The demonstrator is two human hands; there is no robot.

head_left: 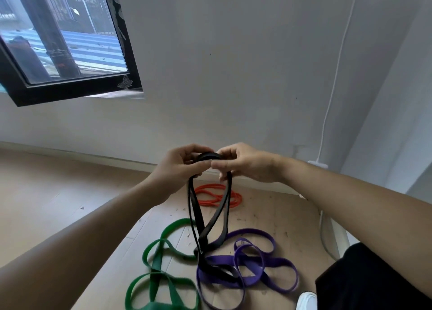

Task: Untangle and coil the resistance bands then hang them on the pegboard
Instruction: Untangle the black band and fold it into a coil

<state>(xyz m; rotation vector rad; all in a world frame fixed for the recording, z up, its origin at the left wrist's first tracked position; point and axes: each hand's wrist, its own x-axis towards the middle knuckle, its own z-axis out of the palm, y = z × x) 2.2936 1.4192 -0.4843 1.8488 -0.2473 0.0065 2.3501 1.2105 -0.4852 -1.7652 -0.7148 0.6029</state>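
Note:
A black resistance band [203,218] hangs in loops from both my hands, held up in front of the wall. My left hand [181,164] grips its top from the left, and my right hand [243,163] pinches the same top loop from the right. The band's lower end trails onto the floor, lying across a purple band [252,266]. A green band [161,263] lies tangled in loops to the left of the purple one. An orange band [216,195] lies farther off near the wall. No pegboard is in view.
The bands lie on a brown sheet [268,218] spread over the wooden floor [46,192], speckled with debris. A window [63,41] is at the upper left. A white cable [336,76] runs down the wall to a socket [318,164]. My dark clothing and a white shoe [306,300] are at the lower right.

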